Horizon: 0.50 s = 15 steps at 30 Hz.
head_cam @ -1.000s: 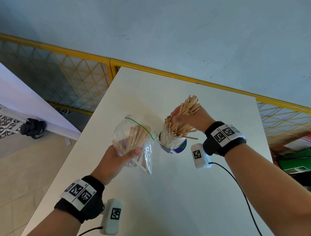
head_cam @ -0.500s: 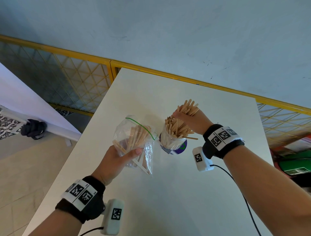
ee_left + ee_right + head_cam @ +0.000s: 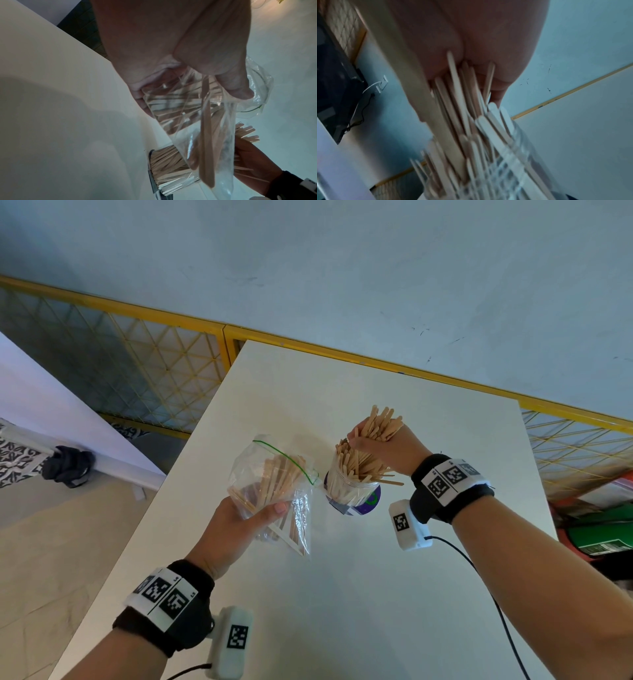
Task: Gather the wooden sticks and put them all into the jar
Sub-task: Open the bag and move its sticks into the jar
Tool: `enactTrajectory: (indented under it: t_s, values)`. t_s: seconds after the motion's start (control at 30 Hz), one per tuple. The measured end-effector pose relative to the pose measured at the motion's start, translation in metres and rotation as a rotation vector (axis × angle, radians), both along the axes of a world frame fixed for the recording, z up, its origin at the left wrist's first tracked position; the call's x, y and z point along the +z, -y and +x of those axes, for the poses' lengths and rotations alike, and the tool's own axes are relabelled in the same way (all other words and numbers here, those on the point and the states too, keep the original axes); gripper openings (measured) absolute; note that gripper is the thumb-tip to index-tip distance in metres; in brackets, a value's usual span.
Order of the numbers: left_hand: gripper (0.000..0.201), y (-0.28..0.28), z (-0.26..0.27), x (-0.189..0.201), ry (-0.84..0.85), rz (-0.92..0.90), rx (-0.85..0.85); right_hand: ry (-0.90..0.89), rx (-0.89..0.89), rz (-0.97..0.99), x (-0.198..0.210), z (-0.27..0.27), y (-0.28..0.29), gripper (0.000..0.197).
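A clear jar [image 3: 352,494] stands on the white table [image 3: 342,594], packed with upright wooden sticks [image 3: 352,463]. My right hand [image 3: 383,445] grips a bundle of sticks [image 3: 382,421] directly over the jar's mouth, their lower ends among those in the jar [image 3: 496,169]. My left hand [image 3: 239,518] holds a clear zip bag [image 3: 274,484] just left of the jar, mouth up, with more sticks [image 3: 207,135] inside. One stick [image 3: 390,481] pokes sideways out of the jar toward the right wrist.
The table's left edge runs close to my left arm. A yellow mesh railing [image 3: 154,364] and a blue wall lie beyond the far edge. A cable [image 3: 496,604] trails from the right wrist camera across the table. Green and red items [image 3: 603,529] sit off the right edge.
My right hand has dropped slightly with its bundle of sticks toward the jar's mouth. The left hand and bag have stayed in place.
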<state>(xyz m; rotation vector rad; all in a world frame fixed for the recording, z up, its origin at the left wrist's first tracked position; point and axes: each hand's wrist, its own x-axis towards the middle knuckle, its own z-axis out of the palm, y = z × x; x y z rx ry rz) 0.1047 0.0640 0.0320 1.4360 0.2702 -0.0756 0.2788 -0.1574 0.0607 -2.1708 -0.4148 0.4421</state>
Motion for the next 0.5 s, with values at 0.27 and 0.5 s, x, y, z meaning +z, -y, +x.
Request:
enactTrajectory:
  t_s: [0.27, 0.5]
  values:
    - [0.043, -0.001, 0.001, 0.003, 0.006, 0.012, -0.020, -0.109, 0.049, 0.244, 0.019, 0.003, 0.008, 0.038]
    - [0.046, -0.002, 0.001, 0.002, 0.000, 0.022, -0.018, -0.232, -0.075, 0.310, 0.022, 0.006, 0.000, 0.088]
